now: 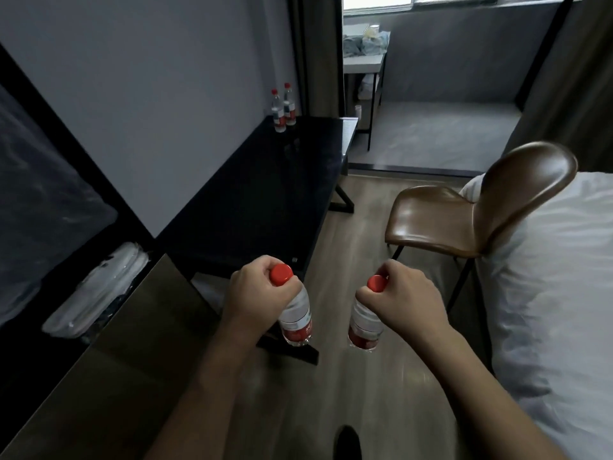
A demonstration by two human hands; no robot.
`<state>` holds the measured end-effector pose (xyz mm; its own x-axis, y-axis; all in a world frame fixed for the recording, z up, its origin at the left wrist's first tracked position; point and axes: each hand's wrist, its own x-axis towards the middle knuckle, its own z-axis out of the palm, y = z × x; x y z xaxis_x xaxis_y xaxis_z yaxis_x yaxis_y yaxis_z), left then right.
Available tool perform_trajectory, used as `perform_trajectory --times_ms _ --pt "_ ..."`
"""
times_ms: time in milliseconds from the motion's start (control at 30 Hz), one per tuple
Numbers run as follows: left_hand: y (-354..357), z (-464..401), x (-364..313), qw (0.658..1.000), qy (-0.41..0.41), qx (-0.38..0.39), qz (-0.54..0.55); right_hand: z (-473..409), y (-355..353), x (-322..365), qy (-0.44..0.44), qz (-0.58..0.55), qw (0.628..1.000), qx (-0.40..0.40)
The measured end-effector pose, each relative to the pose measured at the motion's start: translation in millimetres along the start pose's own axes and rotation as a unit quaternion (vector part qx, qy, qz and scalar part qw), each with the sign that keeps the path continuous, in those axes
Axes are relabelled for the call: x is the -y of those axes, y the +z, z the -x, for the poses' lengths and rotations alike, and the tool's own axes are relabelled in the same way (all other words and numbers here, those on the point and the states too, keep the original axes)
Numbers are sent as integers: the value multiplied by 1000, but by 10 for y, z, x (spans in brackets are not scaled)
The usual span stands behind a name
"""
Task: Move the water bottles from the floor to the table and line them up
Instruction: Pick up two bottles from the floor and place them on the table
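Two bottles [282,109] with red caps stand upright at the far left corner of the black table [258,194], close beside each other and near the grey wall [149,78]. They look as if they touch, but I cannot tell for sure.

Nearer to the camera, the left hand [257,292] grips a left bottle [296,322] at its neck, with the fingers curled just under the red cap [281,274]. This bottle hangs upright in the air, over the near end of the table and the wooden floor [348,376].

Just to the right of it, the right hand [406,300] grips a right bottle [364,327] in the same way, fingers curled around the neck below the cap. It also hangs upright above the floor. The two held bottles are near each other but apart.

Further right, a brown chair [464,210] stands on the floor, facing the table, with its back against a bed [557,277] with a white cover.
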<state>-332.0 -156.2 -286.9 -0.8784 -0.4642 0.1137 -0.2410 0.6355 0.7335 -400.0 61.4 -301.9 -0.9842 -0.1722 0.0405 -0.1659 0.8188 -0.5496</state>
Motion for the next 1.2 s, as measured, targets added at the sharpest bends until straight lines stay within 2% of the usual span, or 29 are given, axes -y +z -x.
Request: perform_trajectory --times_ms 267,533,767,933,1067,1200 --pt "296 -1516 -407 998 54 -15 15 -1558 -224 85 -7 -29 998 -56" --pt "846 -2816 -510 1000 14 0 9 -3092 -1 -92 -14 -12 1000 -20" --pt "1225 -3986 -730 999 -13 13 -39 -4631 24 -134 -60 -22 998 9" --pt "1325 -4713 -937 999 -8 -8 -51 -5503 -18 -40 -82 -43 996 -3" --pt "1436 -5327 -1007 998 -22 -31 -45 -6142 13 -38 -62 -58 996 -37" --pt "1690 -5859 -937 998 -30 -6 -57 -6700 222 -89 -56 -46 997 -20"
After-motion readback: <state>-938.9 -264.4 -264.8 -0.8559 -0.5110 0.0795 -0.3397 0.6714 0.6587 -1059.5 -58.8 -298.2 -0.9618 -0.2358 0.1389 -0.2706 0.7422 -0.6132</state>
